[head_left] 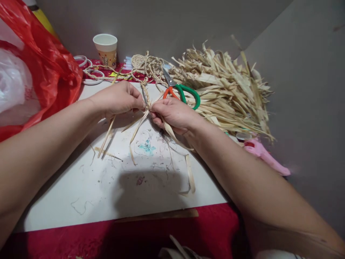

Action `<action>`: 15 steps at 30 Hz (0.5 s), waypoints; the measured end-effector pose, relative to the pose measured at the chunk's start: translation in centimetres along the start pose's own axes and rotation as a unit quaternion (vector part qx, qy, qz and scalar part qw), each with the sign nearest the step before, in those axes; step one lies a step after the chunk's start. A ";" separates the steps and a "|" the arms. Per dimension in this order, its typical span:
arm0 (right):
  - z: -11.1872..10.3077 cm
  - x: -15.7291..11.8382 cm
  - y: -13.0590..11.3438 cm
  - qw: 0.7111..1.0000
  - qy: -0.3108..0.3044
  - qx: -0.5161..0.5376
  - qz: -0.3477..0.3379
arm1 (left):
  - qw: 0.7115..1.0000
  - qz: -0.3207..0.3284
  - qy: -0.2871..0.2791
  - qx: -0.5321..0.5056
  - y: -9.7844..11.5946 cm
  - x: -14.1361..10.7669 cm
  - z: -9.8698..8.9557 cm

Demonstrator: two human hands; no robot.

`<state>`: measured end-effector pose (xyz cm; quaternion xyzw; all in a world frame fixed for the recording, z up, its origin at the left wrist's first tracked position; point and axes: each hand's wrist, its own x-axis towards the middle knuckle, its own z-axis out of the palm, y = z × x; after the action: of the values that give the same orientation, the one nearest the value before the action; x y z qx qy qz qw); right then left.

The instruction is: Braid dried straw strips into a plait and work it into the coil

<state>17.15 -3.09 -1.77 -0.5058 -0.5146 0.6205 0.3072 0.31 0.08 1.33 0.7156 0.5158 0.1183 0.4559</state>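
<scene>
A braid of dried husk strips [146,94] runs from the back of the white board down to my two hands, which meet at its near end. My left hand [122,98] pinches the braid's end and a strip from the left side. Close against it, my right hand [172,114] is closed on another husk strip [170,131] that trails to the right. Loose strand ends [138,126] hang between the hands onto the board. Just behind my right hand lie scissors [190,94] with green and orange handles.
A large pile of dried husks [229,82] fills the back right. Behind stand a paper cup [105,50], white rings [93,77] and coiled braided cord [140,63]. A red plastic bag [54,64] is at left, a pink tool [266,156] at right. Scraps dot the white board [107,194].
</scene>
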 end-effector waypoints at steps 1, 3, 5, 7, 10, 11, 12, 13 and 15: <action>0.0 0.0 0.1 1.000 0.000 0.000 -0.001 | 1.000 0.001 0.013 0.021 0.2 -0.2 0.0; 0.1 0.0 0.1 1.000 0.005 0.008 0.002 | 0.998 0.012 0.037 0.059 0.7 -0.6 0.2; 0.2 0.0 0.0 1.000 0.015 0.021 0.015 | 0.993 0.035 0.062 0.092 1.3 -1.1 0.8; 0.2 0.0 -0.1 0.999 0.024 0.033 0.028 | 0.987 0.059 0.086 0.124 1.9 -1.6 1.5; 0.1 0.0 -0.1 0.998 0.018 0.048 0.036 | 0.971 0.084 0.121 0.189 2.4 -2.3 2.7; 0.1 0.0 0.0 0.998 0.013 0.053 0.034 | 0.963 0.086 0.133 0.217 2.5 -2.5 3.1; 0.0 0.0 0.0 0.998 0.011 0.058 0.031 | 0.955 0.084 0.144 0.246 2.6 -2.7 3.5; 0.0 0.1 0.1 0.998 0.012 0.062 0.029 | 0.947 0.081 0.151 0.272 2.7 -2.8 3.8; -0.1 0.1 0.2 0.997 0.021 0.068 0.024 | 0.934 0.077 0.156 0.312 2.8 -3.1 4.5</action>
<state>17.19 -3.03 -1.94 -0.5091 -0.4522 0.6503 0.3369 3.61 -5.13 1.93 0.8320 0.5347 0.0956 0.1129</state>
